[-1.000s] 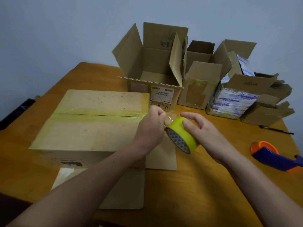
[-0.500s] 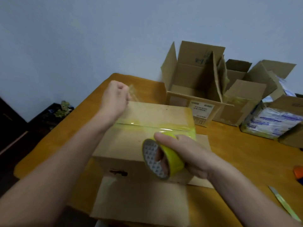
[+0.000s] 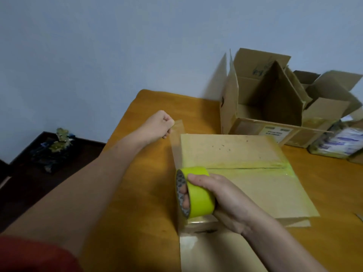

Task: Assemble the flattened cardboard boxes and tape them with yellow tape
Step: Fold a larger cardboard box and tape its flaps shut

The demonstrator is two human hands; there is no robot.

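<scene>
A closed cardboard box (image 3: 235, 154) lies on the wooden table (image 3: 141, 193), its top seam covered by a strip of yellow tape (image 3: 255, 165). My right hand (image 3: 222, 197) grips a roll of yellow tape (image 3: 196, 191) at the box's left near corner, fingers through its core. My left hand (image 3: 159, 124) pinches the free end of the tape at the box's far left corner. A translucent stretch of tape (image 3: 176, 148) runs between the hand and the roll along the box's left edge.
An open cardboard box (image 3: 261, 99) stands behind with flaps up, and more open boxes (image 3: 330, 95) stand at the right. A flat cardboard sheet (image 3: 216, 250) lies under the near edge. A dark stand with a small figure (image 3: 57, 148) is beyond the table's left edge.
My left hand has pulled the tape end out from the roll to the box's far left corner. My right hand has carried the roll to the box's left near corner.
</scene>
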